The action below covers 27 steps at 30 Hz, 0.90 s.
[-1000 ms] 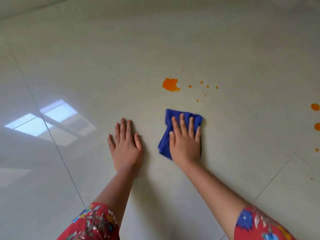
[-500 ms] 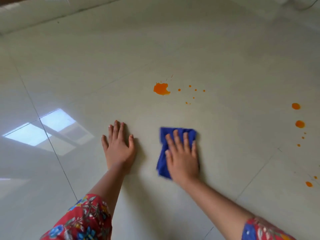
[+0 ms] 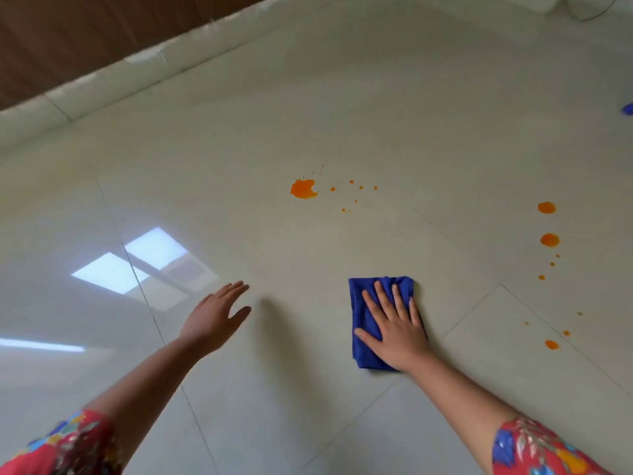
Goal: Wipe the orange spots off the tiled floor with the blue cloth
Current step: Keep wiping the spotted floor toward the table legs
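A folded blue cloth lies on the pale tiled floor with my right hand pressed flat on it, fingers spread. My left hand hovers above the floor to the left, open and holding nothing. A large orange spot sits well beyond the cloth, with several small droplets to its right. Two round orange spots and smaller ones lie to the right of the cloth.
A white skirting edge and a brown wall run across the far left. A bright window reflection shines on the left tiles. A small blue object shows at the right edge.
My left hand has lifted off the floor. The cloth under my right hand sits farther from the large orange spot. The view has tilted up, showing the wall.
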Motion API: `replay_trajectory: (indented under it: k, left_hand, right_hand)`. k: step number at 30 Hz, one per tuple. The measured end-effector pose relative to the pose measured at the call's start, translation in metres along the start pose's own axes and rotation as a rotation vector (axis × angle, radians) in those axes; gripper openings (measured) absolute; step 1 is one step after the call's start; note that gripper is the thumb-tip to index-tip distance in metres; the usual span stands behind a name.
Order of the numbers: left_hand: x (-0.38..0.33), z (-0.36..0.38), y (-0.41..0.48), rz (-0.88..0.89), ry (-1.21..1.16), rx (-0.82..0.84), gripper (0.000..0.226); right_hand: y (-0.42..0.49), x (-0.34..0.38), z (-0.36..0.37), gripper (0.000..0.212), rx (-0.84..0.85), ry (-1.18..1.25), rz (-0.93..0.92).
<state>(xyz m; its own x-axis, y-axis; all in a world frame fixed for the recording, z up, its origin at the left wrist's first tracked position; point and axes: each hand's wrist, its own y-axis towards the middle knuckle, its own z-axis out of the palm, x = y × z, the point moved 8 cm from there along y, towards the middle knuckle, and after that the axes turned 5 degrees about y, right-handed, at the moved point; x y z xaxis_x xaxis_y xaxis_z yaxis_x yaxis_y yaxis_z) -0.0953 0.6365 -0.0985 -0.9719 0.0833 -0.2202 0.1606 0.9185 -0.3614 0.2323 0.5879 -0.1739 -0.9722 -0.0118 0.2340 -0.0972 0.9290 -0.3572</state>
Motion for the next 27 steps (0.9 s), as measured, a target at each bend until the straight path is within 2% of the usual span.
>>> replay_trajectory:
  k: [6, 9, 13, 17, 19, 22, 25, 27]
  left_hand:
    - [-0.048, -0.080, -0.053, 0.014, -0.051, 0.037, 0.045]
    - [-0.057, -0.108, -0.056, 0.046, -0.056, 0.027, 0.043]
    - [-0.053, -0.123, -0.029, 0.049, -0.108, 0.023, 0.040]
    - [-0.048, -0.118, 0.026, 0.060, -0.156, -0.019, 0.038]
    - [-0.051, -0.105, 0.054, 0.073, -0.198, -0.006, 0.038]
    - [-0.049, -0.086, 0.097, 0.086, -0.288, -0.032, 0.036]
    - [-0.044, -0.066, 0.129, 0.088, -0.360, -0.082, 0.036]
    - [-0.040, -0.055, 0.153, 0.111, -0.328, -0.141, 0.038]
  right_hand:
    - [0.003, 0.003, -0.018, 0.067, 0.374, 0.001, -0.033]
    - [0.005, 0.007, -0.029, 0.069, 0.519, -0.024, 0.003]
    - [0.009, 0.010, -0.043, 0.075, 0.625, -0.076, 0.015]
    - [0.003, 0.011, -0.043, 0.075, 0.634, -0.084, 0.038]
    - [-0.002, 0.013, -0.034, 0.080, 0.588, -0.014, 0.076]
    - [0.002, 0.022, -0.025, 0.084, 0.476, 0.035, 0.088]
    - [0.033, 0.033, -0.024, 0.078, 0.346, 0.070, 0.052]
    - [0.072, 0.043, -0.030, 0.073, 0.264, 0.084, 0.014]
